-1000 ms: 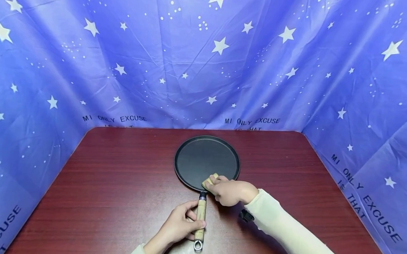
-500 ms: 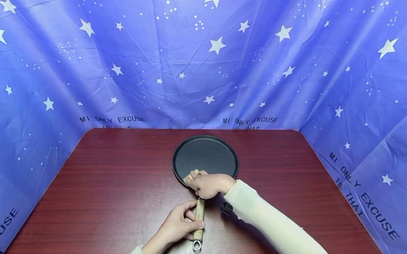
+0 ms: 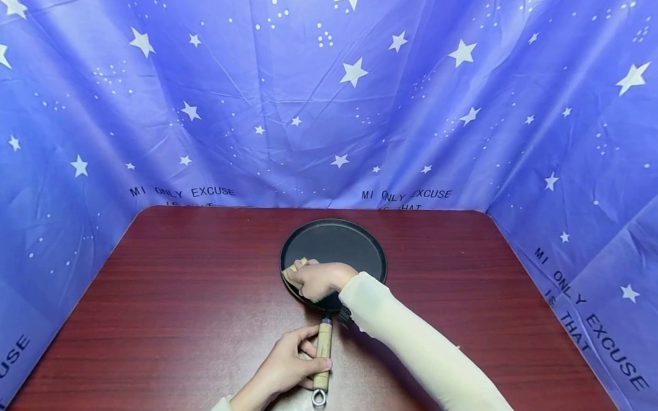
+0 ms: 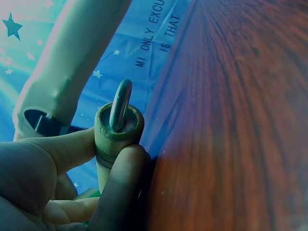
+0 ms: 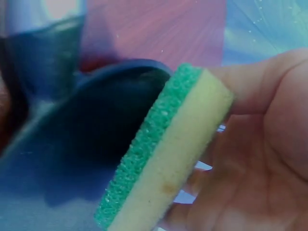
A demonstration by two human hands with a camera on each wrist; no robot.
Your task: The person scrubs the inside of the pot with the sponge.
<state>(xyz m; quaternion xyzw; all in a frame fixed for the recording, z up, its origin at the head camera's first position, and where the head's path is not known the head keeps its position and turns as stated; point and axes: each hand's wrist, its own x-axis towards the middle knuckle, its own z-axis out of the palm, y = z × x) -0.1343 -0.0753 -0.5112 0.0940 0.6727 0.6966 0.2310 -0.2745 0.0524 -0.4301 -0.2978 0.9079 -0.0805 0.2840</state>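
A flat black round pan [image 3: 338, 243] lies on the table, its wooden handle [image 3: 324, 339] pointing toward me. My left hand [image 3: 291, 362] grips that handle between thumb and fingers. In the left wrist view the handle's end [image 4: 119, 137] shows a metal hanging loop [image 4: 121, 106]. My right hand [image 3: 319, 281] holds a sponge [image 3: 292, 272] at the pan's left inner edge. From the right wrist, the sponge [image 5: 168, 154] appears yellow with a green scouring layer, and the green side faces the pan's dark surface [image 5: 101, 125]. The right hand and forearm hide part of the pan's near side.
The dark red wooden table [image 3: 190, 297] extends around the pan on every side. Blue curtains [image 3: 290, 92] with white stars and printed words hang behind it and along both sides. A pale sleeve [image 3: 427, 347] crosses the table's right half.
My right hand has swept the sponge leftward along the pan's near edge, then up to its left side. The left hand keeps its grip on the handle, and the pan stays in place.
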